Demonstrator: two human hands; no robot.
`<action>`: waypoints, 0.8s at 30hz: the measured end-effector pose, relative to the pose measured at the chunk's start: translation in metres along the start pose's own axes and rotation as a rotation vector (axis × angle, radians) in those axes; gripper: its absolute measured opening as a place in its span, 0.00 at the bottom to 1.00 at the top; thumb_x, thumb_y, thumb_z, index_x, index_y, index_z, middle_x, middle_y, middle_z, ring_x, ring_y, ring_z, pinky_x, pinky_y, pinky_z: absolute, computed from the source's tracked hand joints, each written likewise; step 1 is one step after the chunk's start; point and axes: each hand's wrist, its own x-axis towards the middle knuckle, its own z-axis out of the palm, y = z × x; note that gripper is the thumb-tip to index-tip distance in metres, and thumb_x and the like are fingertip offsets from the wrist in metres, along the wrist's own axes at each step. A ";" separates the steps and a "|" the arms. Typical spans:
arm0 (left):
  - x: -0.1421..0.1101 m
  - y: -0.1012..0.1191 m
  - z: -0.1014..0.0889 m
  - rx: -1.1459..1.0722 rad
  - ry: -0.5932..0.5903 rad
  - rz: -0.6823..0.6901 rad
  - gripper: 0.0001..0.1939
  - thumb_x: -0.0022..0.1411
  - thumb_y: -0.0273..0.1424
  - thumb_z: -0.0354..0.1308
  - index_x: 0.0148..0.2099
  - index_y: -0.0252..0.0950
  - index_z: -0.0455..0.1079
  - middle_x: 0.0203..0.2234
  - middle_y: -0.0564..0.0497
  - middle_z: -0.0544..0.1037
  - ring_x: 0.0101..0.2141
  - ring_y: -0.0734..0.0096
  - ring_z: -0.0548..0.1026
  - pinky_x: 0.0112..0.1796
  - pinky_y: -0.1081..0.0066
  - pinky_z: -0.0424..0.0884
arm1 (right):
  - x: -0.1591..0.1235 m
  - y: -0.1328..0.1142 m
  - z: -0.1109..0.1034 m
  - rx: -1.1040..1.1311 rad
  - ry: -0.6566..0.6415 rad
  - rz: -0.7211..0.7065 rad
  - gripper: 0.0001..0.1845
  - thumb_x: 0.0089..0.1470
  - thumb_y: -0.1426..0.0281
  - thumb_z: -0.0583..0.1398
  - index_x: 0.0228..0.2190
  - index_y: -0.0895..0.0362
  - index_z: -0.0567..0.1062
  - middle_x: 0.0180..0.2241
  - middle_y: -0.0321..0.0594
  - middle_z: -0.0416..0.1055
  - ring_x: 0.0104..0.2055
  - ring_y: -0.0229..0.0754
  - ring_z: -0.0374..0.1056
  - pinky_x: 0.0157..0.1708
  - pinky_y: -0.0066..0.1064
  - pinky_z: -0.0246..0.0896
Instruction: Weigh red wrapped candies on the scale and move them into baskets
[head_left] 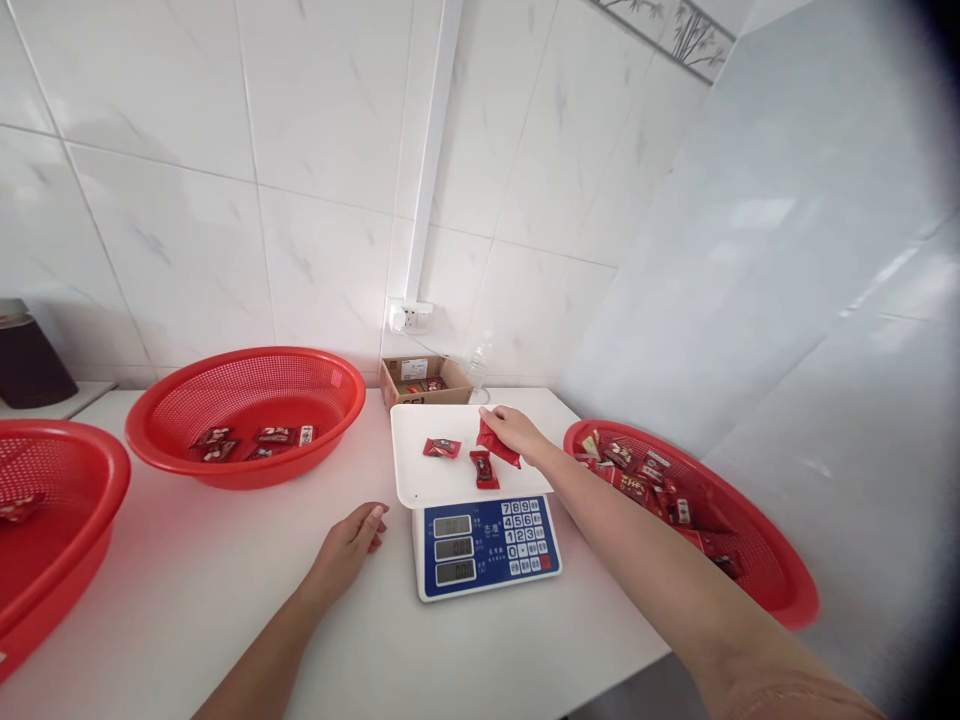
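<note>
Here, my right hand (516, 432) pinches a red packet (498, 443) by its upper end, above the scale's white tray (417, 486). It looks light, its wrapper probably slick and crinkly; the end suits fingertips best. My left hand (352, 548), fingers loosely curled, grips nothing.

Wht marble-look wall tiles (322, 110) w/ grey joints (246, 90); bamboo-print border strip (675, 35) up top R; wht cable trunking (433, 150) runs down to wall socket (411, 317); glossy grey-blue side wall (705, 260) on R reflects soft light (761, 212); wht tabletop (390, 650) below
</note>
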 end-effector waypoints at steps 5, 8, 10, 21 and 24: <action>0.000 -0.001 0.000 -0.011 0.013 -0.003 0.27 0.56 0.52 0.43 0.43 0.37 0.68 0.30 0.49 0.73 0.29 0.69 0.71 0.34 0.69 0.69 | 0.008 -0.003 0.008 0.030 0.020 0.020 0.19 0.55 0.55 0.50 0.29 0.57 0.69 0.33 0.41 0.73 0.32 0.40 0.67 0.29 0.28 0.57; 0.002 0.000 -0.001 -0.015 0.022 -0.002 0.28 0.56 0.53 0.44 0.43 0.36 0.69 0.30 0.49 0.73 0.29 0.69 0.71 0.34 0.68 0.70 | 0.013 -0.001 0.007 0.078 0.013 0.034 0.21 0.57 0.54 0.47 0.37 0.56 0.70 0.40 0.43 0.72 0.38 0.41 0.68 0.32 0.29 0.61; 0.002 0.002 -0.001 -0.011 0.027 -0.005 0.28 0.55 0.53 0.44 0.43 0.36 0.69 0.30 0.48 0.74 0.29 0.68 0.72 0.34 0.67 0.70 | 0.014 0.003 0.001 0.087 0.027 0.035 0.22 0.56 0.55 0.48 0.43 0.55 0.69 0.47 0.45 0.69 0.45 0.43 0.67 0.38 0.33 0.62; -0.023 0.025 0.019 -0.330 -0.185 -0.041 0.33 0.60 0.51 0.41 0.63 0.43 0.51 0.63 0.52 0.50 0.62 0.61 0.50 0.60 0.58 0.50 | -0.104 0.090 -0.008 0.229 0.353 -0.089 0.32 0.54 0.52 0.50 0.56 0.56 0.59 0.59 0.46 0.55 0.61 0.46 0.51 0.59 0.41 0.46; -0.022 0.023 0.021 -0.343 -0.233 -0.049 0.34 0.61 0.51 0.38 0.65 0.43 0.46 0.64 0.53 0.45 0.62 0.64 0.48 0.60 0.61 0.48 | -0.140 0.115 0.012 0.329 0.498 -0.037 0.34 0.54 0.49 0.49 0.55 0.58 0.60 0.57 0.49 0.58 0.58 0.48 0.55 0.57 0.41 0.51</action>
